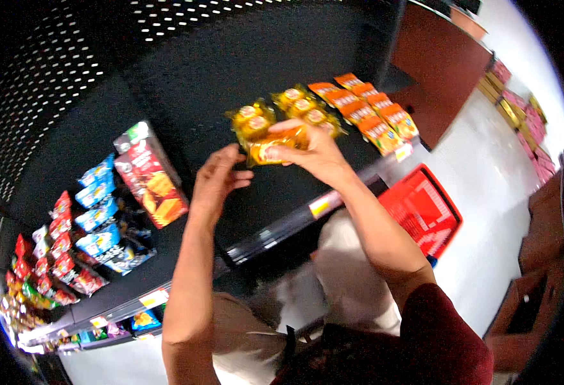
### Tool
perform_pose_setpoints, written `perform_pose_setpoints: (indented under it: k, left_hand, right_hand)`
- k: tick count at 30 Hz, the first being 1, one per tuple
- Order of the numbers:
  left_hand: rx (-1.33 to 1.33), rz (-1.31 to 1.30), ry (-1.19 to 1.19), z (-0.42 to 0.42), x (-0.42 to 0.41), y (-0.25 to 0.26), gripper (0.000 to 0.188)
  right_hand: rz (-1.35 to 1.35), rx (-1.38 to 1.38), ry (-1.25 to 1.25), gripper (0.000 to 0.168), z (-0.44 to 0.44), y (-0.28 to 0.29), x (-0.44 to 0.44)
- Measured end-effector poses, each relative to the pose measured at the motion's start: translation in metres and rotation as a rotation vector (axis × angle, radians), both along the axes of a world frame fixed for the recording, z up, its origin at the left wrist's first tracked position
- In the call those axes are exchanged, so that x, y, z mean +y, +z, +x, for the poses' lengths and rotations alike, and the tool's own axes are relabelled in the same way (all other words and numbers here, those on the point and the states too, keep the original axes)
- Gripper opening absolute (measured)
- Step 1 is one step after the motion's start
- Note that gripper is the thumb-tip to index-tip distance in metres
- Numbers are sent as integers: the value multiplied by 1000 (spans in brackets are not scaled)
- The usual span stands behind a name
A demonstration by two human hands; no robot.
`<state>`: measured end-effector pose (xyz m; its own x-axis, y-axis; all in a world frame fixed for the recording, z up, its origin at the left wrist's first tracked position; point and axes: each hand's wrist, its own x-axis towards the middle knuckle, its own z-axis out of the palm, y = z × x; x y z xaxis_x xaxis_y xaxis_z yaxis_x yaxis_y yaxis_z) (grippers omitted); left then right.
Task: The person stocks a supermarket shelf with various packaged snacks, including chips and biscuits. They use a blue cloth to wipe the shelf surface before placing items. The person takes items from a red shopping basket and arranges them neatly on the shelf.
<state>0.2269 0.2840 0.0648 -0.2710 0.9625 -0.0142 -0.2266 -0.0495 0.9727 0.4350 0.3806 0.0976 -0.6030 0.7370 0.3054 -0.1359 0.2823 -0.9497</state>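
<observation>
Over the black store shelf (262, 211), my right hand (318, 154) grips a yellow, clear-wrapped snack pack (279, 144) between thumb and fingers. My left hand (221, 171) is just left of that pack, fingers apart and holding nothing; whether a fingertip brushes the wrapper cannot be told. Behind the held pack stand similar yellow packs, a near pair (253, 119) and a row (303, 103) reaching to the right, partly hidden by my right hand. Orange snack bags (359, 108) stand in rows farther right.
Red cracker boxes (152, 185) stand left of my left hand, then blue snack bags (98, 207) and red bags (62, 240). Price tags line the shelf's front rail (272, 236). A red basket (424, 211) is on the floor at right. Perforated black panels (46, 96) back the shelf.
</observation>
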Motion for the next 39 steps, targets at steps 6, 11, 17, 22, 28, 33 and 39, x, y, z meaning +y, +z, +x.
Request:
perform_pose_setpoints:
  k: [6,11,17,22,28,33,39]
  left_hand:
    - [97,-32,-61,14,-7,-4,54]
    - [121,-73,-89,24,-5,-7,47]
    - [120,-114,-52,28,-4,-16,41]
    - [117,-128,-65,23,3,-22,39]
    - [59,-139,48,15,20,-34,41]
    - [-47,-116,169,10,41,-45,47]
    - [-74,-77,240,3,64,-52,57]
  right_hand:
    - [-201,158,-472,39,161,-27,-34]
    - [-480,12,-713,43,276,-138,-46]
    - [-728,-92,-895,42,313,-266,-65]
    - [-525,-338,-708,30,281,-257,-77]
    - [-6,-158,-613,19,213,-165,-37]
    - [51,-84,-339,27,102,-53,-2]
    - [291,-411,-188,55,-20,-40,79]
